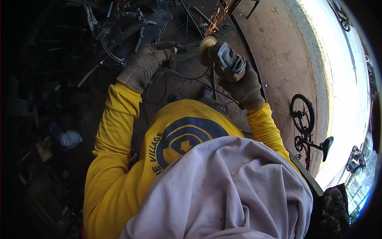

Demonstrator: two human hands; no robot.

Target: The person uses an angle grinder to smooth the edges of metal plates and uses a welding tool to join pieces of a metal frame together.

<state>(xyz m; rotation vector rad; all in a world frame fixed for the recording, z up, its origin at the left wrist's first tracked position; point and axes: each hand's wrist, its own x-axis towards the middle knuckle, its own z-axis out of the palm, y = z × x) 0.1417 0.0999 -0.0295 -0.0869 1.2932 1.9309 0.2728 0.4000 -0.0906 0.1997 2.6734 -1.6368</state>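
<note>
My right hand (245, 87), in a grey-brown knit glove, is closed round the body of an angle grinder (230, 61). The grinder's round tan disc (207, 51) faces left, and orange sparks (217, 20) fly from its far side. To the left of the disc, my gloved left hand (148, 65) is closed on a thin metal piece (189, 45) that reaches toward the disc. Whether the disc touches that piece or another one behind it, I cannot tell. A dark cable (203, 83) runs below both hands.
Bent metal rods and rings (113, 55) lie heaped at the far left. More metal strips (193, 18) lie beyond the disc. A bicycle (304, 127) stands on the brown ground to the right, near the bright road (350, 95). Dark clutter fills the left side.
</note>
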